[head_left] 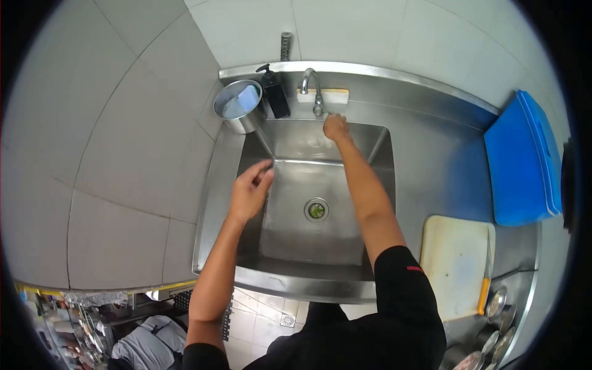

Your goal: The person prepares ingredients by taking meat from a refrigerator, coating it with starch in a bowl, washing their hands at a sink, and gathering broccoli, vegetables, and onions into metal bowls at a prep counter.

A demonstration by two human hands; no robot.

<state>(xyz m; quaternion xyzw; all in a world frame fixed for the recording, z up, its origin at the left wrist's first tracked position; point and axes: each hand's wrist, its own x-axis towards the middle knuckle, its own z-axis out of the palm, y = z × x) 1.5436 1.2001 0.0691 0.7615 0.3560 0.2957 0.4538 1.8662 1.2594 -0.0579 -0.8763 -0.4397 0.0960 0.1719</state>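
At the back rim of the steel sink [308,240], my right hand [336,127] is closed around the small lever of the curved chrome faucet [318,98]. The fingers hide most of that lever. No water stream shows under the spout. My left hand [252,190] hangs over the sink's left side, with its thumb and fingers apart and nothing between them. Green scraps [316,211] lie in the drain. Left of the faucet stand a black pump bottle [275,95] and a round metal pot [244,121] with a light-blue cloth or sponge [248,98] inside.
On the right counter are a blue cooler box [521,166] and a pale cutting board [453,265]. A knife with an orange handle [484,296] lies along the board's right edge. Several metal bowls [487,339] sit at the lower right. A tiled wall [135,135] borders the left side.
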